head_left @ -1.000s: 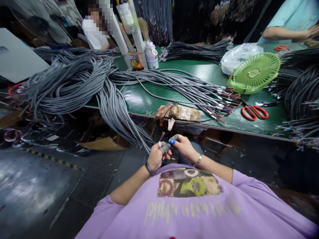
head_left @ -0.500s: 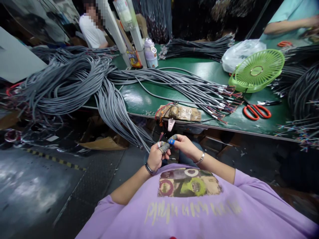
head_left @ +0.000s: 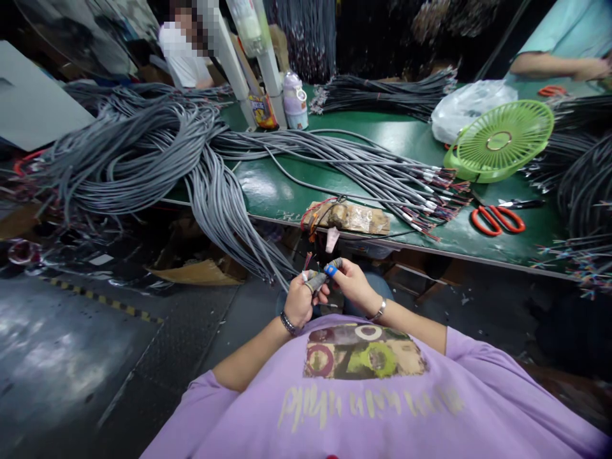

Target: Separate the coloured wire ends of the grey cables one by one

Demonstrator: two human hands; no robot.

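Note:
My left hand point(head_left: 301, 302) is closed around a grey cable end, and thin reddish wires point(head_left: 308, 260) stick up from it just above the thumb. Close against it, my right hand point(head_left: 354, 282) pinches with thumb and forefinger at the same wires; what exactly sits in that pinch is hidden. Blue tape wraps the right thumb, and grey coverings sit on fingers of both hands. Left of my hands, a thick bundle of grey cables point(head_left: 224, 197) hangs over the bench edge, its lower ends close to my left hand.
On the green bench point(head_left: 268, 185) lie more grey cables with stripped ends point(head_left: 430, 204), a taped wooden block point(head_left: 368, 220), orange-handled scissors point(head_left: 497, 220), a green fan point(head_left: 502, 143), a plastic bag point(head_left: 471, 111) and a bottle point(head_left: 295, 102). Two other people sit beyond the bench.
My right hand's fingers have shifted slightly at the wires, while my left hand keeps its grip. The view has tilted a little; the bench things sit slightly further right.

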